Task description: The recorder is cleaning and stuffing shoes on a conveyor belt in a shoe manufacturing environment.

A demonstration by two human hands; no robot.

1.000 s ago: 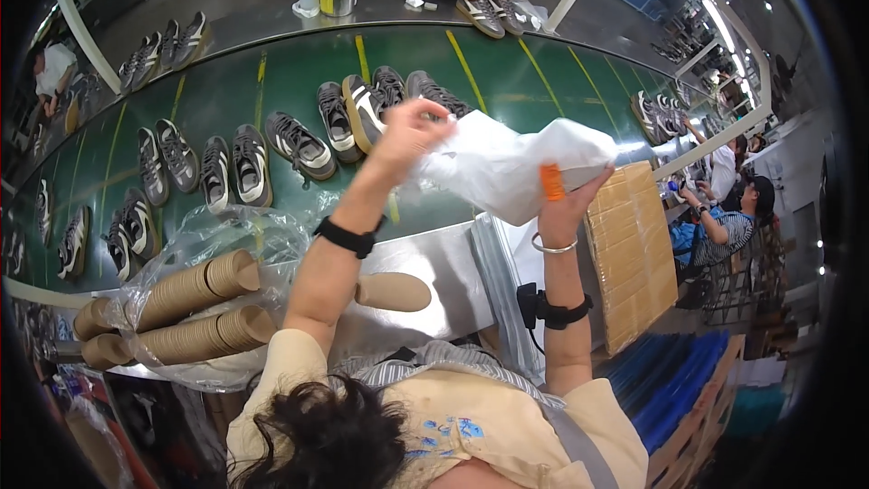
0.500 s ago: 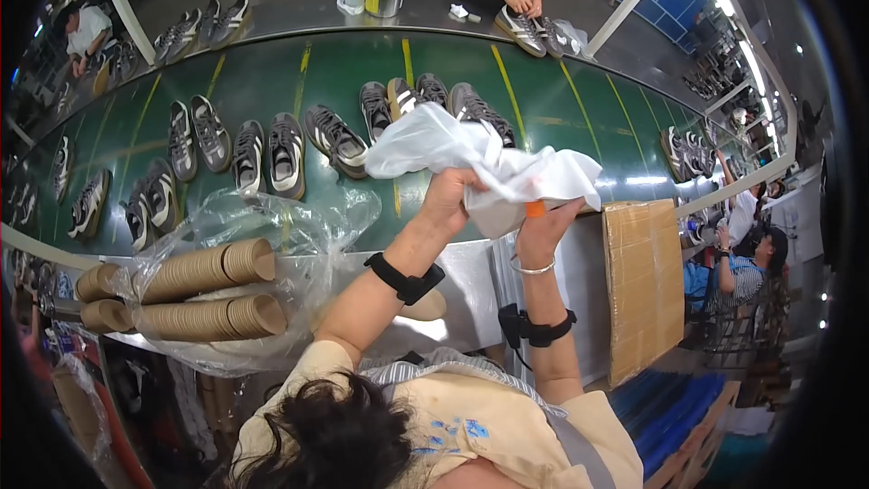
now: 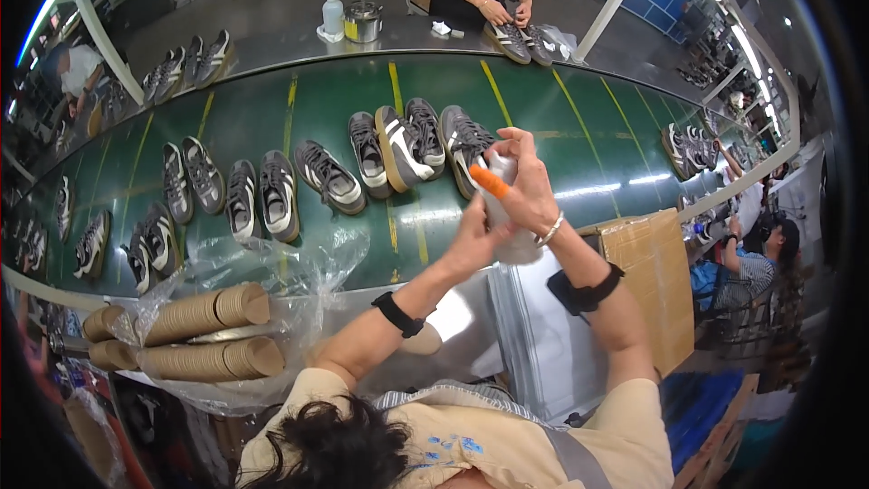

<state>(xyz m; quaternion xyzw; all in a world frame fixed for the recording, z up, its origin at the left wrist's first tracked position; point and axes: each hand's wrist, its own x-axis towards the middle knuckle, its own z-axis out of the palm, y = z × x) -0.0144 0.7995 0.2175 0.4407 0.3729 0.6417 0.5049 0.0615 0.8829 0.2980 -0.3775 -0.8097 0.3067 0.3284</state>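
Note:
Between my two hands is a crumpled sheet of white tissue paper, squeezed into a narrow wad. My left hand grips it from the lower left. On its other side my right hand is closed round it, an orange cover on the thumb. Just beyond the hands stands a dark grey sneaker with pale stripes, partly hidden by the fingers. To its left, a sneaker lies on its side among other dark sneakers on the green conveyor belt.
Stacked brown cardboard shoe inserts lie in clear plastic at the left. By my right forearm are a pile of pale sheets and a cardboard box. Across the belt, a person's hands touch sneakers beside a bottle and metal pot.
The tissue paper was spread wide and loose; now it is bunched small between my hands. My right hand has risen over the belt, and the left has moved slightly right and nearer me.

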